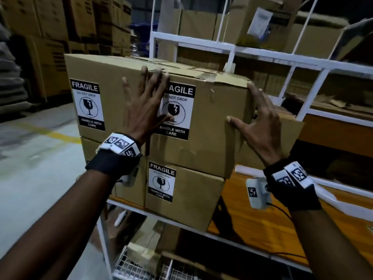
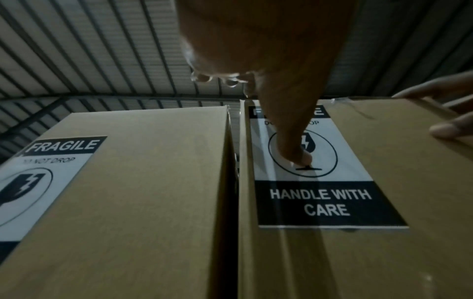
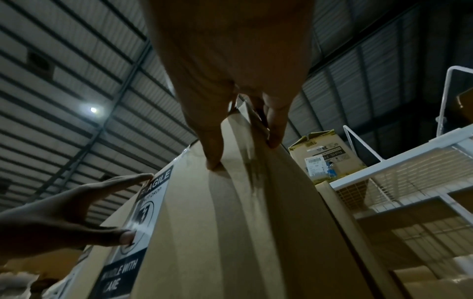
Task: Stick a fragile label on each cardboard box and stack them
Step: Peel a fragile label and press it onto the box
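Four cardboard boxes stand two by two on a rack shelf. The upper right box (image 1: 214, 126) carries a fragile label (image 1: 179, 118) on its front. My left hand (image 1: 145, 104) lies flat on that front, fingers straight up to the top edge and the thumb (image 2: 294, 151) pressing the label (image 2: 330, 202). My right hand (image 1: 258, 120) clasps the box's right front corner, its thumb on the front face and its fingers (image 3: 274, 125) round on the side. The upper left box (image 1: 113, 77) and lower right box (image 1: 193, 197) each show a label (image 1: 87, 105) (image 1: 161, 181).
The boxes sit on a white metal rack (image 1: 232, 50) with an orange shelf board (image 1: 262, 215) to the right and a wire mesh shelf (image 1: 141, 267) below. Another carton (image 1: 262, 19) stands on the upper shelf. Stacked cartons (image 1: 60, 23) fill the back left, beside grey floor with a yellow line (image 1: 54, 134).
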`<action>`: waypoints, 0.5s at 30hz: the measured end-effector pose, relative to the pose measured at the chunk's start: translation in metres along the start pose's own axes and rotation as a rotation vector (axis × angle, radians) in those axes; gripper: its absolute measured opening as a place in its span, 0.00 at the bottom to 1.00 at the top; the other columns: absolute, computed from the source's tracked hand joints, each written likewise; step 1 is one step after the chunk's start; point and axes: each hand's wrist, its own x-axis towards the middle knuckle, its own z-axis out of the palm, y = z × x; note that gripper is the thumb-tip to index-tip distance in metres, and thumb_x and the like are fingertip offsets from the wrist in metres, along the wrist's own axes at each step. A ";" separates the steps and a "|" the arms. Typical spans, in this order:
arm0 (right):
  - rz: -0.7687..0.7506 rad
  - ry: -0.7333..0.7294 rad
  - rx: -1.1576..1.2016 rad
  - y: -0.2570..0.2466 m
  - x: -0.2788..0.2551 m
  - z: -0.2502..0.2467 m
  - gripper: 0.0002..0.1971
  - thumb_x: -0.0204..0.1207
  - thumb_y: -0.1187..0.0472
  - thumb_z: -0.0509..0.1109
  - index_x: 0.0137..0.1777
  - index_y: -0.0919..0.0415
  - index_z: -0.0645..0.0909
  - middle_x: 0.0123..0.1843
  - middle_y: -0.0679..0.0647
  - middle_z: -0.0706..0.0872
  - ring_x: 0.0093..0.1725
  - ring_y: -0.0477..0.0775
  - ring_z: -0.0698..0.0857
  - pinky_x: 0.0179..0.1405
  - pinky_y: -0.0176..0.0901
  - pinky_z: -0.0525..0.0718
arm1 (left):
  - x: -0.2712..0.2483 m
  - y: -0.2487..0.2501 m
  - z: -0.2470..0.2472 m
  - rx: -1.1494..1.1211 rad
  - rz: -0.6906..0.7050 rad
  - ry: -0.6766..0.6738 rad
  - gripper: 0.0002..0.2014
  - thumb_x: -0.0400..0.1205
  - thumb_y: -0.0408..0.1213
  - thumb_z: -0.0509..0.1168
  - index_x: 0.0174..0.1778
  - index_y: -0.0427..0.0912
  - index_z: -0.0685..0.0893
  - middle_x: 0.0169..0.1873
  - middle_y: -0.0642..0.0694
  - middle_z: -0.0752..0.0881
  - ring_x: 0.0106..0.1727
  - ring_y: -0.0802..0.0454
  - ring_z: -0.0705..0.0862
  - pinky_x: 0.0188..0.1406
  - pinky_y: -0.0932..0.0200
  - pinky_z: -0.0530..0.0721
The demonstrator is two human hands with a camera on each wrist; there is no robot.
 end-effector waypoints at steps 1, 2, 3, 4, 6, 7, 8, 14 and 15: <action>0.006 0.004 -0.027 -0.003 0.001 0.004 0.47 0.70 0.51 0.83 0.86 0.49 0.62 0.84 0.63 0.69 0.81 0.65 0.70 0.74 0.61 0.78 | 0.002 -0.004 0.003 0.014 0.002 -0.016 0.53 0.75 0.60 0.71 0.88 0.47 0.47 0.88 0.44 0.46 0.87 0.39 0.44 0.77 0.19 0.43; 0.008 0.008 -0.053 -0.006 0.001 0.009 0.47 0.70 0.50 0.82 0.86 0.48 0.62 0.84 0.63 0.68 0.81 0.66 0.70 0.73 0.59 0.77 | 0.004 -0.008 0.005 0.012 0.001 -0.026 0.53 0.75 0.60 0.70 0.88 0.47 0.45 0.88 0.44 0.46 0.87 0.39 0.43 0.76 0.19 0.42; 0.007 0.014 -0.071 -0.008 0.001 0.013 0.47 0.70 0.49 0.82 0.86 0.49 0.61 0.84 0.63 0.68 0.81 0.66 0.70 0.73 0.57 0.76 | 0.005 -0.010 0.008 0.006 -0.002 -0.029 0.52 0.76 0.61 0.69 0.88 0.46 0.45 0.88 0.45 0.46 0.87 0.40 0.43 0.76 0.19 0.42; 0.005 0.019 -0.079 -0.009 0.001 0.016 0.47 0.70 0.48 0.82 0.87 0.49 0.61 0.84 0.62 0.68 0.81 0.65 0.70 0.74 0.53 0.74 | 0.004 -0.013 0.012 -0.002 -0.004 -0.027 0.51 0.77 0.61 0.66 0.88 0.46 0.44 0.88 0.45 0.45 0.88 0.41 0.43 0.76 0.20 0.41; 0.002 0.028 -0.083 -0.010 -0.002 0.019 0.48 0.72 0.49 0.81 0.87 0.51 0.59 0.85 0.61 0.66 0.81 0.62 0.70 0.72 0.43 0.69 | -0.001 -0.016 0.019 -0.023 -0.011 -0.020 0.49 0.79 0.61 0.63 0.88 0.47 0.44 0.88 0.45 0.45 0.88 0.43 0.43 0.76 0.21 0.41; 0.002 0.028 -0.080 -0.011 -0.004 0.019 0.48 0.72 0.49 0.80 0.88 0.52 0.57 0.86 0.61 0.65 0.81 0.61 0.70 0.70 0.39 0.67 | -0.004 -0.016 0.022 -0.034 -0.017 -0.019 0.48 0.80 0.61 0.63 0.88 0.46 0.43 0.88 0.45 0.44 0.88 0.43 0.43 0.76 0.21 0.42; 0.005 0.024 -0.075 -0.012 -0.008 0.018 0.49 0.73 0.50 0.80 0.88 0.54 0.55 0.87 0.61 0.64 0.80 0.59 0.70 0.67 0.37 0.66 | -0.009 -0.014 0.026 -0.051 -0.024 -0.023 0.49 0.80 0.60 0.64 0.88 0.46 0.42 0.88 0.45 0.43 0.88 0.43 0.42 0.76 0.20 0.42; 0.034 0.008 -0.050 -0.005 -0.065 0.021 0.53 0.72 0.57 0.81 0.89 0.59 0.50 0.85 0.60 0.67 0.66 0.60 0.83 0.51 0.35 0.79 | -0.069 0.040 0.048 -0.179 -0.041 -0.147 0.51 0.79 0.62 0.65 0.88 0.44 0.42 0.87 0.44 0.41 0.87 0.42 0.43 0.77 0.22 0.46; 0.056 -0.009 -0.034 0.000 -0.083 0.023 0.52 0.73 0.57 0.80 0.89 0.59 0.50 0.84 0.60 0.69 0.66 0.61 0.84 0.53 0.40 0.83 | -0.085 0.055 0.051 -0.218 -0.036 -0.171 0.51 0.79 0.62 0.65 0.88 0.44 0.43 0.87 0.45 0.41 0.87 0.42 0.44 0.78 0.22 0.47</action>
